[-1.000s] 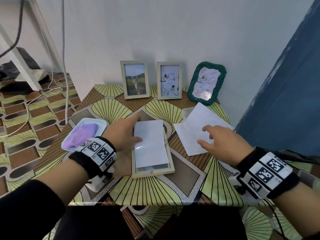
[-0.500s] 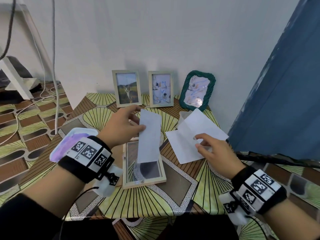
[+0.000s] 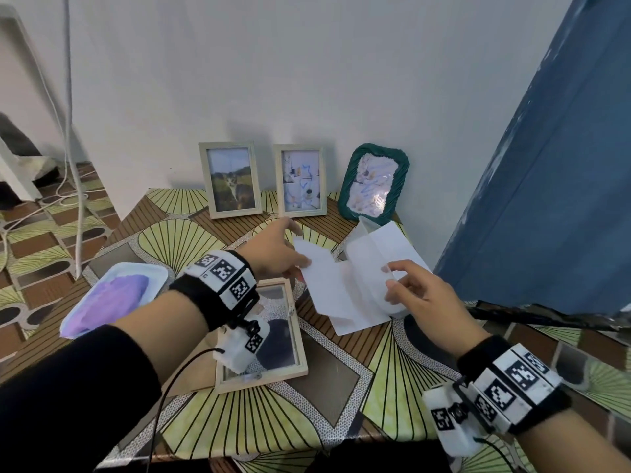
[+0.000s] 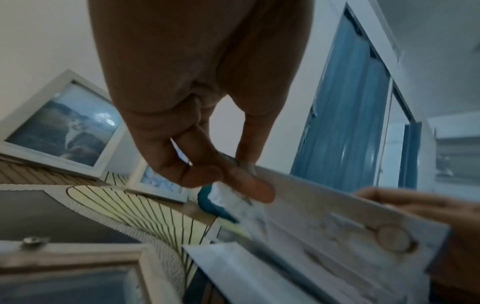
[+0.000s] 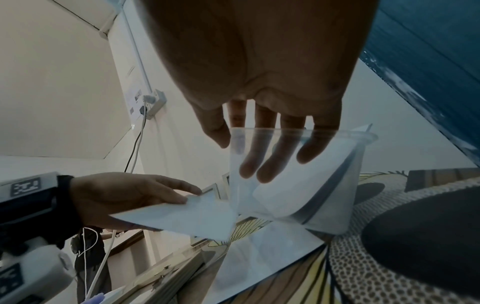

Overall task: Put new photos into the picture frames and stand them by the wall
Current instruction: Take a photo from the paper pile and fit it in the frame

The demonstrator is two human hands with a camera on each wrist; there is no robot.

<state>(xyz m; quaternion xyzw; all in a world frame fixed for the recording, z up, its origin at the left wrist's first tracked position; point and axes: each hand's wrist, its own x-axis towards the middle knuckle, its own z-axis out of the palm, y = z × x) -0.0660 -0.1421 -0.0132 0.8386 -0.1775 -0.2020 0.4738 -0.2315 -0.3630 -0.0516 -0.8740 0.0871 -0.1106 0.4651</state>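
Observation:
My left hand [image 3: 297,251] pinches a white photo [image 3: 322,279] by its corner between thumb and fingers and holds it above the table, white back up. The pinch on the photo [image 4: 337,226] shows close in the left wrist view. To its right, my right hand [image 3: 392,278] holds the wall of a clear plastic box [image 3: 396,307] with white photos inside [image 5: 280,197]. A light wooden frame [image 3: 263,380] lies flat under my left wrist. Three filled frames stand by the wall: cat photo [image 3: 232,180], pale photo [image 3: 302,180], green frame [image 3: 374,184].
A white tray with a purple cloth [image 3: 112,298] sits at the table's left edge. A loose white sheet [image 3: 358,319] lies under the box. A blue door [image 3: 546,165] stands close on the right. Cables [image 3: 73,131] hang at the left.
My left hand lifted the white photo off the lying frame and carried it right, toward the box. My right hand left the loose sheet and took hold of the clear box.

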